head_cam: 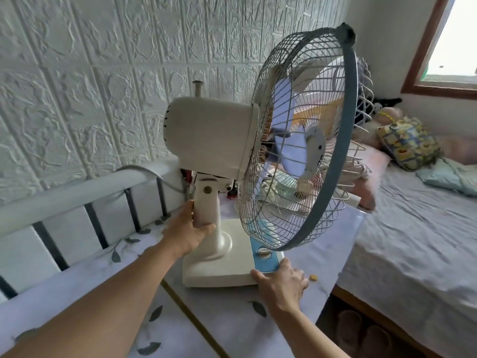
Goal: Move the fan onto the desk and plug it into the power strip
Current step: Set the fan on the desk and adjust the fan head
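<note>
Standing tall on the desk (232, 319), the fan (258, 151) has its base flat near the desk's far end, beside the bed (413, 241). Its long neck points straight up. The left hand (185, 231) is wrapped around the neck, fingers curled tight. The right hand (281, 280) holds the base's front corner, thumb on top. No plug or power strip shows. The hands look about even in reach.

Fan (219, 140) plug, power strip unseen; slippers (361, 332) blurred.
</note>
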Available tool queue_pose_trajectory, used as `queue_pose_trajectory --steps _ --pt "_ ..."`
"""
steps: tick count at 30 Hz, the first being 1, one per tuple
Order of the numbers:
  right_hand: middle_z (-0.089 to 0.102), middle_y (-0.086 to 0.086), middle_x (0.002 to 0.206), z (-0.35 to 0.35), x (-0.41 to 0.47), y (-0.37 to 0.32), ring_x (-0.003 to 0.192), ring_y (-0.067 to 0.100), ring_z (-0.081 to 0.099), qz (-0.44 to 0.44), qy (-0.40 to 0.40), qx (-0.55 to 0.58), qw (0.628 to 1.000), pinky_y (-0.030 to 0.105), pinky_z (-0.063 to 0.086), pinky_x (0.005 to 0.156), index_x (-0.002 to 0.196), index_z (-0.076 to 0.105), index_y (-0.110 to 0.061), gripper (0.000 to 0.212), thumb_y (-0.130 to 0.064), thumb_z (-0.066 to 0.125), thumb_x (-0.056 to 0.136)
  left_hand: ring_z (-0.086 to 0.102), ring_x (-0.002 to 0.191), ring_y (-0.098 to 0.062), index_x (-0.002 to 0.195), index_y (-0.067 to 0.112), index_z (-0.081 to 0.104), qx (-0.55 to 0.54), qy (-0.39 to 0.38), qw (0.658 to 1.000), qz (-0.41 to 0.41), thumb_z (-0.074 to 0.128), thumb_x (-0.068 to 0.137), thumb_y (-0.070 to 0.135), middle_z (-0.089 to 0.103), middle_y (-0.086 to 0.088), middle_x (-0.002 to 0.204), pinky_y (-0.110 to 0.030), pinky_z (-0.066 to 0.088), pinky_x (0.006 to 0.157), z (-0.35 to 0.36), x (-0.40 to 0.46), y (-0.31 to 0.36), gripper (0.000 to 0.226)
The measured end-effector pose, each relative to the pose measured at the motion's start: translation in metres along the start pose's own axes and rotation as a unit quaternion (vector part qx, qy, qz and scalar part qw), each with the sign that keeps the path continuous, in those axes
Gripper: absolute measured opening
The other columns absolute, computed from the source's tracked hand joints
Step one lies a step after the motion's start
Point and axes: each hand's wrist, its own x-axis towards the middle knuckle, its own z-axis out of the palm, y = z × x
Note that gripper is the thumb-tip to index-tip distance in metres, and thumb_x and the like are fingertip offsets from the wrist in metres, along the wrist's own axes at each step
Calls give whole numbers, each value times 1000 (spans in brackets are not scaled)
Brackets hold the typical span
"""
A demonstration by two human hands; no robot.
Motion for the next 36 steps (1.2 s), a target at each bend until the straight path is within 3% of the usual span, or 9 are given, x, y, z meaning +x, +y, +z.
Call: queue_pose_trajectory --steps 9,14,19,22,25,28,33,36 --pt "54 16 116 2 5 4 115 31 40 -32 2 -15 999 35 33 96 115 52 -10 57 -44 72 73 55 116 -30 127 13 41 -16 13 1000 -9 68 83 22 57 -9 127 -49 44 101 3 -3 2 53" --pt "55 17 119 1 10 5 120 32 39 -33 -3 -10 999 37 25 102 117 53 -9 58 -43 73 75 55 117 -30 128 13 40 -3 16 1000 -10 68 84 22 57 -9 127 -47 44 101 4 -2 3 53" --pt "53 17 121 0 9 6 120 32 37 -42 -7 -17 999 37 29 100 121 50 -10 58 -43 70 77 56 116 -30 128 15 40 18 17 1000 -14 68 83 27 58 -8 128 -48 46 99 3 -1 2 54" --pt "46 18 125 -3 3 7 124 32 33 -46 -29 -22 998 39 31 105 135 39 -11 71 -43 69 79 54 119 -30 133 16 35 32 -1 999 -28 69 83 27 56 -9 131 -46 45 101 4 -5 2 61" --pt "37 16 136 -13 -15 5 130 32 24 -47 -68 -18 996 41 30 108 149 14 -15 98 -42 72 74 48 128 -29 147 18 18 53 -20 996 -62 71 81 29 46 -10 142 -39 41 105 -2 -17 4 85" --pt "29 15 145 -29 -43 1 136 33 18 -55 -95 -18 994 40 25 112 150 9 -14 103 -42 73 75 44 133 -29 151 16 9 66 -36 992 -102 71 80 35 39 -12 149 -38 39 106 -17 -40 4 96" --pt "24 16 151 -51 -80 -7 139 34 16 -73 -134 -47 987 40 19 115 150 11 -13 100 -45 70 77 37 138 -26 150 18 15 63 -59 989 -119 69 82 33 32 -8 154 -35 34 108 -46 -87 8 88" --pt "28 16 148 -55 -100 -11 138 33 19 -83 -158 -58 982 41 22 114 147 21 -12 85 -43 65 81 40 135 -26 149 18 21 71 -54 985 -145 62 88 26 36 -8 151 -28 35 98 -58 -118 8 73"
